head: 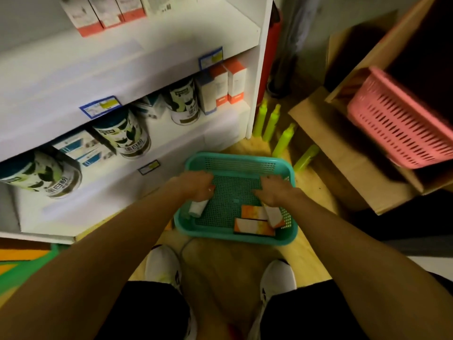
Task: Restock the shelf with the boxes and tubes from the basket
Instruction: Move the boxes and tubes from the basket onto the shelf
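White shelving fills the left of the view, and a wooden floor is seen below it, on which a teal plastic basket is set just in front of the lowest shelf. Both bare arms are stretched down into the basket. The left hand is closed around a white tube, whose capped end is pointed toward the basket's near-left corner. The right hand is laid on an orange-and-white box near the right wall; whether the fingers are clamped on it cannot be told. Two more orange-and-white boxes are seen lying flat on the mesh bottom, just beside that one. On the middle shelf, green-and-white cans are stood among blue-and-white cartons, and white boxes with orange ends are stood upright at its right end. Yellow-green bottles are grouped on the floor beside the shelf's side panel. To the right, a pink basket is rested tilted on cardboard boxes. White shoes are visible at the bottom edge.
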